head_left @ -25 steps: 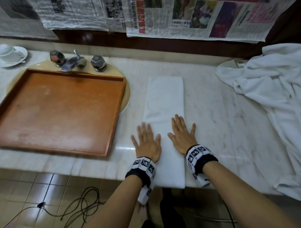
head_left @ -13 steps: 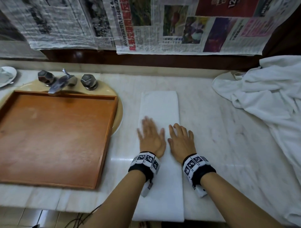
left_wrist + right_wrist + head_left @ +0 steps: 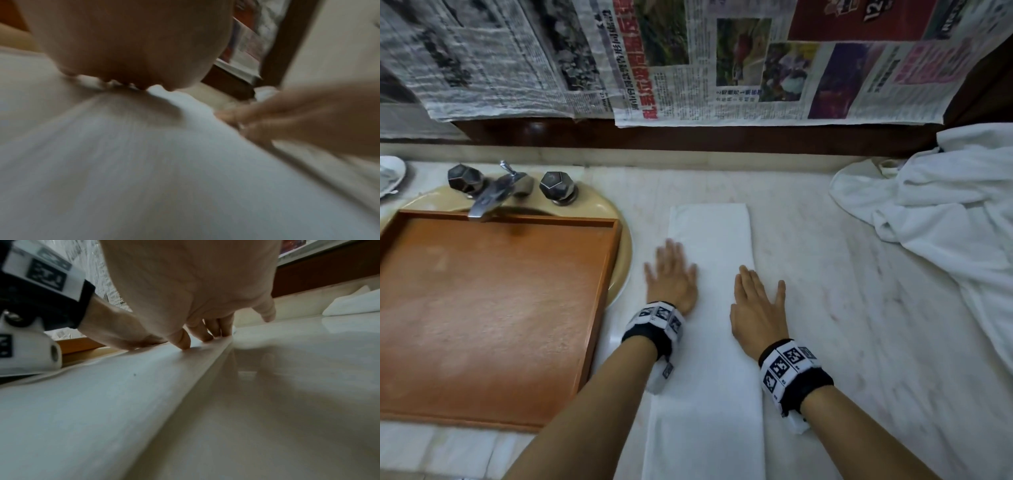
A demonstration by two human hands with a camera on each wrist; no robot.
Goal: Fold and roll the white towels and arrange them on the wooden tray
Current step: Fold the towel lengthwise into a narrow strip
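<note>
The folded towel point(image 3: 710, 308) is lying as a long strip on the worktop point(image 3: 842, 308), beside the wooden tray point(image 3: 493, 308). The left hand point(image 3: 671, 277) and right hand point(image 3: 756, 308) are pressing it, fingers spread flat. Soft and limp, it is probably best gripped at its near end for rolling.

towel point(image 3: 710, 308): matt white cloth; tray point(image 3: 482, 308): smooth wood; counter point(image 3: 859, 325): glossy marble; tap point(image 3: 493, 195): metal

I see the folded towel point(image 3: 710, 308) between the tray point(image 3: 493, 308) at left and towel heap point(image 3: 945, 222) at right, both hands point(image 3: 673, 282) on it.
</note>
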